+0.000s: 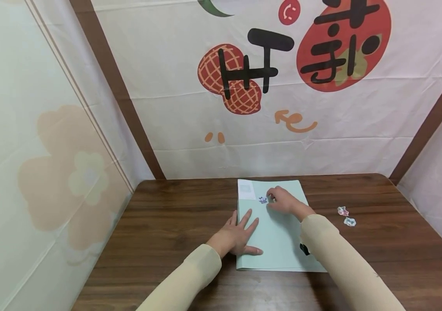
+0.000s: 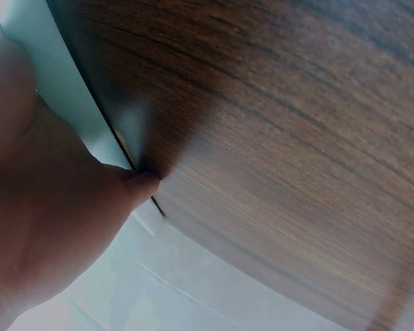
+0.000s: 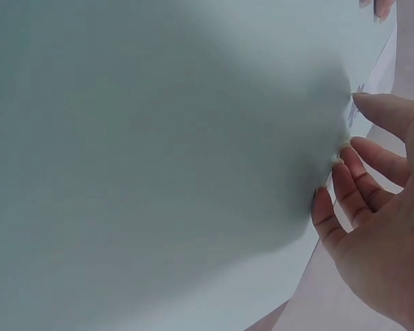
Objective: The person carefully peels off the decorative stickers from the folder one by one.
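A pale green folder (image 1: 279,242) lies on the wooden table, with a white label (image 1: 246,190) in its upper left corner. Just right of the label, a small purple and white sticker (image 1: 263,200) lies on the cover. My left hand (image 1: 238,237) rests spread along the folder's left edge; in the left wrist view the hand (image 2: 55,200) reaches over that edge. Beside the sticker, my right hand (image 1: 285,201) bends its fingers down to the cover. The right wrist view shows this hand's (image 3: 379,207) thumb and fingers apart, tips at the surface, the sticker partly hidden behind the thumb.
Two small stickers, one pinkish (image 1: 343,211) and one bluish (image 1: 349,221), lie on the table (image 1: 392,242) right of the folder. A printed white cloth (image 1: 174,108) hangs behind the table's back edge, with more cloth at both sides. Something small and black (image 1: 304,249) shows by the right sleeve.
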The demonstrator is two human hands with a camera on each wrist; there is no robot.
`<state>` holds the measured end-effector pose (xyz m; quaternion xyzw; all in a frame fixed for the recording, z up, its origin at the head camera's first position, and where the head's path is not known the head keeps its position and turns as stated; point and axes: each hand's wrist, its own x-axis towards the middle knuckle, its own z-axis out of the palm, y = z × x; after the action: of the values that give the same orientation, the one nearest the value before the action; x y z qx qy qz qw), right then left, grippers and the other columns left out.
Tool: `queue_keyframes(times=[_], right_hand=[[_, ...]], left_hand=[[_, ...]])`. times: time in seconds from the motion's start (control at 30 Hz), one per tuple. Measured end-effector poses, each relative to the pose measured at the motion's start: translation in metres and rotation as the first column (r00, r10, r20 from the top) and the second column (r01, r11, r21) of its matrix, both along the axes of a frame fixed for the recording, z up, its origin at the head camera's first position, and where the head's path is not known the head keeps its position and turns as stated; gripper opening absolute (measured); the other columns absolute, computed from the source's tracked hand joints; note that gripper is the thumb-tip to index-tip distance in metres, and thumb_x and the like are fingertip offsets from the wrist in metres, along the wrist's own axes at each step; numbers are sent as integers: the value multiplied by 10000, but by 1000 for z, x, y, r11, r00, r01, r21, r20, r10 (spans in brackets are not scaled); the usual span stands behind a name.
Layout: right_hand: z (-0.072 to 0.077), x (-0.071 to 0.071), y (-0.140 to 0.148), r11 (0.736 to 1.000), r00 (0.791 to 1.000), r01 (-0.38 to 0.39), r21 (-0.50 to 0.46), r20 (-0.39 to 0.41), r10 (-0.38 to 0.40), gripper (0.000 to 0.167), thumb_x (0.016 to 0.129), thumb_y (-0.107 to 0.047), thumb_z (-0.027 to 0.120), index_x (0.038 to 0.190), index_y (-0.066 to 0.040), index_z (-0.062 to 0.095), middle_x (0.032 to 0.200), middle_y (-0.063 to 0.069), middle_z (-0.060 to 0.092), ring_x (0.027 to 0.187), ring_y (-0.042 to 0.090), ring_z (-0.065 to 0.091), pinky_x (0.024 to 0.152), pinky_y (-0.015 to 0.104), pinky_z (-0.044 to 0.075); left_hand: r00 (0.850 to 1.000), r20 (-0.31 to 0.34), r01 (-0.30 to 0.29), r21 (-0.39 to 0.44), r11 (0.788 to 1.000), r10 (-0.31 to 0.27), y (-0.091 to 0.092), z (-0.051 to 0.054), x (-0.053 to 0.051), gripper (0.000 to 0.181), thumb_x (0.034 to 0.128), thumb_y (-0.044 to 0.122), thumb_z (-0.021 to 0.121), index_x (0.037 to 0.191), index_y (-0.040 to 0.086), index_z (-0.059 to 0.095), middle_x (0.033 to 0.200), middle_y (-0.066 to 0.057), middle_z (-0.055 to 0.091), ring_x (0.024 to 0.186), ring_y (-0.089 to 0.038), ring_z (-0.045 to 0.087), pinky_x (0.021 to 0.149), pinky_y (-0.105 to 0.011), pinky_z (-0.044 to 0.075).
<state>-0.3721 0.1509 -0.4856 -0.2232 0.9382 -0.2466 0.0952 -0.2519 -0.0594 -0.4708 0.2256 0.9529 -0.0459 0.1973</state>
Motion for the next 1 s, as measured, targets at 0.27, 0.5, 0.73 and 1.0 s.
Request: queue_keyframes(times=[0.27,0.5,0.73,1.0], right_hand=[[3,-3,-4,1000,1000,-2,6,3,2,293,980,-121,655,1223,40,625,1129,171,605,1009,285,569,981,489,501],[4,-6,-5,1000,999,3,-3,51,-3,218,998,-115,628,1160,30,605,1071,139,601,950,250,548,917,449,509],[1,-6,-6,997,994,60,-45,91,-56,163,1019,-106,569,1126,14,595,1042,118,594,925,234,534,866,425,492],[-3,-7,-10,996,992,86,-15,97,-84,194,1031,-122,558,1149,25,603,1051,123,609,932,236,546,885,430,496]], left_hand=[[1000,8,-3,-4,1000,3,0,0,-2,949,921,803,430,1663,302,113,1733,-23,-59,1550,-473,44,1247,-475,188],[1000,8,-9,16,1000,9,-1,1,0,965,904,815,451,1660,308,130,1733,-14,-45,1551,-470,60,1243,-476,202],[1000,5,-6,22,1000,6,0,2,2,967,901,818,449,1660,310,131,1733,-7,-46,1551,-469,57,1242,-475,204],[1000,1,-8,18,1000,8,0,-1,1,964,903,816,450,1660,313,132,1733,-5,-44,1552,-466,61,1244,-473,199]])
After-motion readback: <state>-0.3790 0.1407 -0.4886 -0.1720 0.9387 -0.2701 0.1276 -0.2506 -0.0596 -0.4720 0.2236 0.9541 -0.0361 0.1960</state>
